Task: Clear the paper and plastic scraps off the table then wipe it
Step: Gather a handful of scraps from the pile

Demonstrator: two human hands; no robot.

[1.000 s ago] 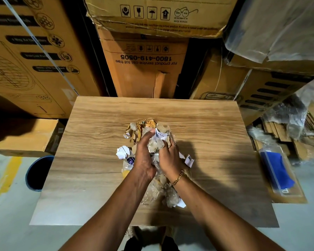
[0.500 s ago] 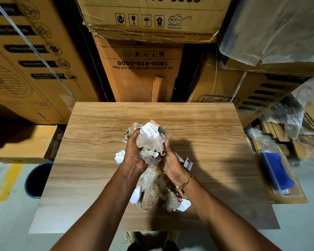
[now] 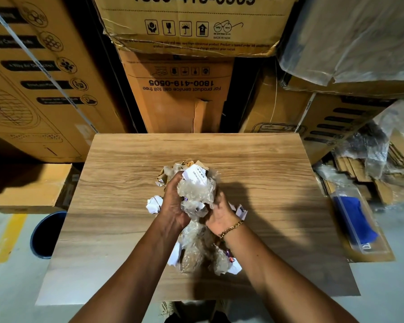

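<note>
- I am seeing left hand (image 3: 173, 206) and right hand (image 3: 219, 213) facing each other over middle of table (image 3: 278, 178).
- Fingers of both are curling round scrap wad (image 3: 196, 192) of paper and plastic, clamping it from both sides.
- Wad tail is hanging between wrists; I cannot tell if it is touching tabletop.
- White paper scrap (image 3: 154, 203) is showing just beside left hand.
- Blue bin (image 3: 44, 234) is standing on floor left of table.
- Cardboard boxes (image 3: 180, 101) are crowding far edge.
- Blue cloth (image 3: 352, 217) is lying right of table.

Both hands (image 3: 174, 206) (image 3: 221, 212) grip scraps (image 3: 196, 190) above table (image 3: 117, 206).
</note>
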